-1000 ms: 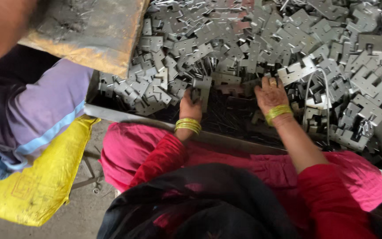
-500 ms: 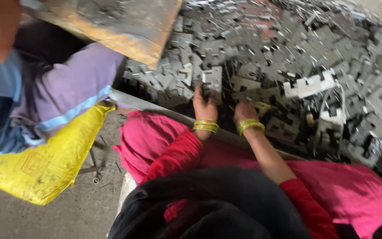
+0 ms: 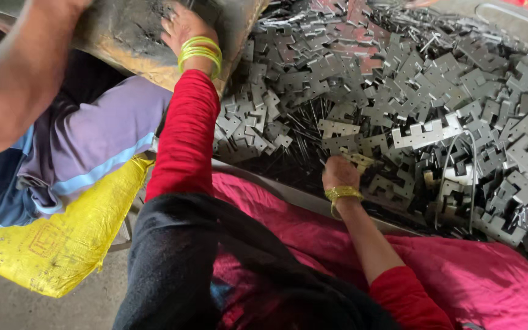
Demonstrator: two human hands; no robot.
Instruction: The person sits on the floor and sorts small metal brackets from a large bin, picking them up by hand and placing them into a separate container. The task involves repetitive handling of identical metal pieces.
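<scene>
Grey metal pieces (image 3: 398, 104) hide the right hand (image 3: 339, 173) fingers (grip unclear); left hand (image 3: 181, 27), upper left, presses flat on a dirty sack (image 3: 123, 36).

One yellow sack (image 3: 62, 244), countless metal brackets (image 3: 398, 91)

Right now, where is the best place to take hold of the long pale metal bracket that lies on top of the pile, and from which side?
Probably at the plain middle of the long pale bracket, fingers across its narrow width, coming from above. It lies flat on top of the heap of grey stamped parts, so its upper face is free, while its notched ends look sharp. The right hand is nearest.
</scene>
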